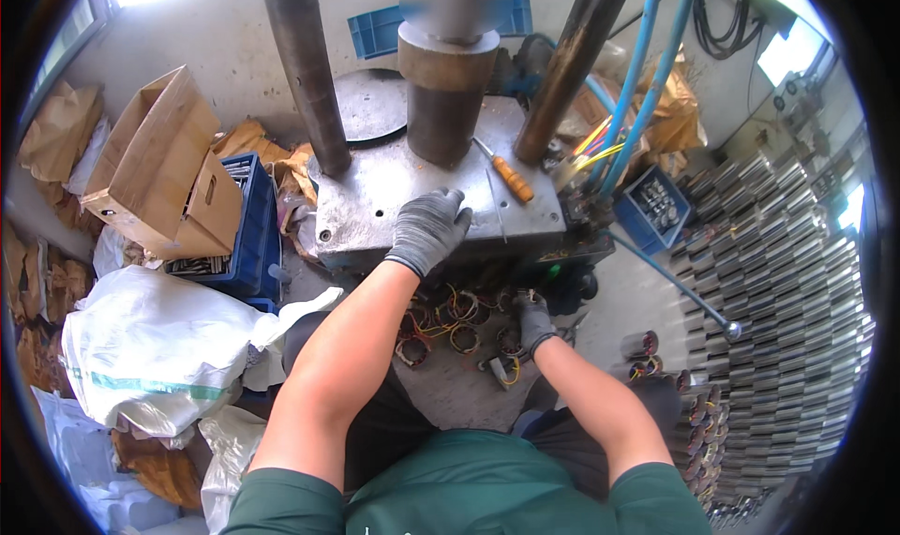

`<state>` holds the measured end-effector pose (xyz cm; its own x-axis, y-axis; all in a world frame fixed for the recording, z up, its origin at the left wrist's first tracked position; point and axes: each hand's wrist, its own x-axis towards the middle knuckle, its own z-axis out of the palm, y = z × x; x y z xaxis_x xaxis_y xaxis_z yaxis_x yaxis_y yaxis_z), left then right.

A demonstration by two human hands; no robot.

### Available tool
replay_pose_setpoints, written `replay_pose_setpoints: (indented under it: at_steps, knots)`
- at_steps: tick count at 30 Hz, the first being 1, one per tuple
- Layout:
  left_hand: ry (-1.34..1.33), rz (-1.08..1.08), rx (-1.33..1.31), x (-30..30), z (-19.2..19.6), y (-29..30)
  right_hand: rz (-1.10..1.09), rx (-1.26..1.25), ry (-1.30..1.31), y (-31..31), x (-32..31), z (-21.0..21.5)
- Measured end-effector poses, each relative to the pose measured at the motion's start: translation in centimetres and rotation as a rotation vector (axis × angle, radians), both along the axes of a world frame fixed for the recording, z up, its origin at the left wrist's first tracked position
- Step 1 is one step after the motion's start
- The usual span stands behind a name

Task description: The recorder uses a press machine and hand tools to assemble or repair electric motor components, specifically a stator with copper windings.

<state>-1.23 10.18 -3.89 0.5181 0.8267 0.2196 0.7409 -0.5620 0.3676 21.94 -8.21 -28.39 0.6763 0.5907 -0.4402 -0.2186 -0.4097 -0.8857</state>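
My left hand (429,230), in a grey knit glove, rests on the metal bed (361,211) of a press, thumb apart from the fingers, holding nothing I can see. Behind it stands the thick steel ram (441,113). To its right lie a wooden-handled screwdriver (511,177) and a thin metal rod (495,205). Below the bed's front edge, my gloved right hand (536,323) reaches down with its fingers curled in. What they grip is too small to make out. Several wound motor stators (464,338) with coloured wires lie on the floor beside it.
Two steel columns (307,75) flank the ram. At left are a cardboard box (155,174) on a blue crate (258,240) and a white sack (159,343). Stacked metal cores (769,319) fill the right side. A ball-ended lever (731,330) and blue hoses (637,104) stick out there.
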Motion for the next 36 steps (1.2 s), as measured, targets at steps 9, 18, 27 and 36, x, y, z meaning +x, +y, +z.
replay_pose_setpoints:
  at_steps: [9, 18, 27, 36]
  knots:
    - [-0.473, -0.246, -0.241, 0.2, 3.8, -6.2, 0.406, 0.377, 0.641, -2.6, 0.6, 30.8]
    - [-0.837, -0.529, -0.378, 2.8, 4.3, -10.3, 0.615, 0.751, 0.956, -3.0, -1.3, 33.3]
    - [-1.138, -0.704, -0.912, 0.8, 6.3, -9.9, 0.544, 0.684, 0.880, -3.0, -1.5, 33.0]
    - [-0.971, -0.352, -0.431, 2.0, 5.5, -9.0, 0.491, 0.604, 0.752, -2.4, -2.4, 32.2]
